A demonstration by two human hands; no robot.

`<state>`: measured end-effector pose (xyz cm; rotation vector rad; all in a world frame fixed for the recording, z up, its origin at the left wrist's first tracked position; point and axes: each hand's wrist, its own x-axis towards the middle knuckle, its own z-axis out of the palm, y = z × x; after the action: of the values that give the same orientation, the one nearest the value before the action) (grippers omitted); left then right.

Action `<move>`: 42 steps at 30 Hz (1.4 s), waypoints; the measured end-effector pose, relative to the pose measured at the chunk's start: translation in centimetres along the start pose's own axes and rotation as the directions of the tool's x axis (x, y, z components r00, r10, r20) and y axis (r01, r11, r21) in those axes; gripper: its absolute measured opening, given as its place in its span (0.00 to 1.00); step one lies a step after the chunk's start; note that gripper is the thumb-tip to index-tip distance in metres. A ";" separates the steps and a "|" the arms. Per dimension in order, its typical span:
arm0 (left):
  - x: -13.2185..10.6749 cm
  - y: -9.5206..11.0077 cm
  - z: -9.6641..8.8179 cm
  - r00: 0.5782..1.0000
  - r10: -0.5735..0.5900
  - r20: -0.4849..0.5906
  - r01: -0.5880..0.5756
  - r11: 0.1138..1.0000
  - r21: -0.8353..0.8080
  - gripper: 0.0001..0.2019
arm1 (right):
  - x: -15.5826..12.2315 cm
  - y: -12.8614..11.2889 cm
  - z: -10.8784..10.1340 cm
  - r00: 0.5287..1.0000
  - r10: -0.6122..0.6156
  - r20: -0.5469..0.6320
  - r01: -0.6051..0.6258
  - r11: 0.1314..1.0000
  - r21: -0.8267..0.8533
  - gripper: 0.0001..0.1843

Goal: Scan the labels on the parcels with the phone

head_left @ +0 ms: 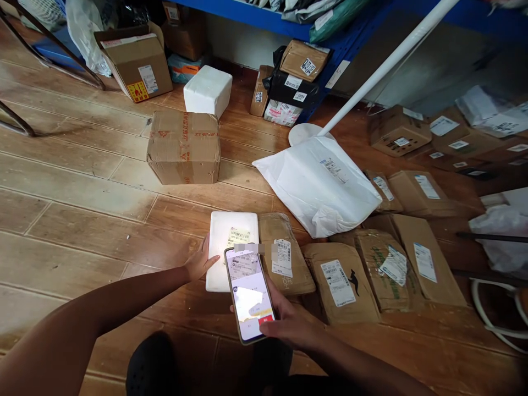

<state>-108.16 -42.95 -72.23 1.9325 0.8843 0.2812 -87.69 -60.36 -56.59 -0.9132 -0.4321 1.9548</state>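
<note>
My right hand [291, 319] is wrapped round a smartphone [247, 297], with the thumb on the lower right of its lit screen. The screen shows a camera picture of a label above a pale panel with a red button. Under the phone's top end lies a white parcel [218, 231] with a yellowish shipping label [241, 236], partly covered by the phone. My left hand [198, 261] grips the left edge of that parcel, thumb on top and the fingers along its side. Touching the parcel's right side is a brown package [299, 275] with a white label.
More labelled brown packages [322, 302] lie in a row to the right. Beyond them are a large white bag [289, 170] and a white pole [383, 69] on a round base. A taped carton [183, 173] and a white foam box [206, 91] stand ahead, near a blue shelf [247, 12].
</note>
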 end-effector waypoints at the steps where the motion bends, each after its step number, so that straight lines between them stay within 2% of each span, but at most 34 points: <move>1: 0.0 0.0 0.0 1.000 0.000 0.005 0.000 1.000 0.003 0.35 | 0.0 0.0 -0.1 1.000 -0.008 0.014 0.009 0.999 -0.045 0.51; 7: 0.0 0.1 -0.1 1.000 0.007 0.016 -0.007 1.000 0.001 0.35 | 0.1 0.0 0.1 0.999 -0.052 -0.007 0.051 0.990 -0.134 0.45; 15: 0.1 0.7 -0.3 1.000 0.010 0.017 -0.010 1.000 0.009 0.33 | -0.1 -0.1 0.0 0.998 -0.060 0.018 0.062 0.983 -0.175 0.48; 26: 0.1 -0.4 0.3 1.000 0.016 0.006 -0.016 1.000 -0.003 0.32 | -0.1 0.0 0.0 0.999 -0.050 0.008 0.051 0.985 -0.162 0.51; 33: 0.2 0.2 0.0 1.000 0.019 0.003 -0.019 1.000 -0.025 0.33 | -0.3 0.0 -0.4 0.998 -0.046 0.045 0.052 0.985 -0.163 0.51; 37: 0.3 0.1 0.1 1.000 0.029 -0.004 -0.029 0.999 -0.034 0.33 | -0.4 -0.1 -0.7 0.995 -0.040 0.092 0.054 0.986 -0.156 0.48; 42: 0.3 -0.1 0.3 0.999 0.032 0.000 -0.032 0.999 -0.008 0.32 | -0.3 0.0 -0.6 0.999 -0.030 0.043 0.036 0.990 -0.139 0.43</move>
<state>-107.87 -42.90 -72.50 1.9409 0.8514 0.3036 -87.13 -60.66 -56.89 -0.9493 -0.6113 1.9343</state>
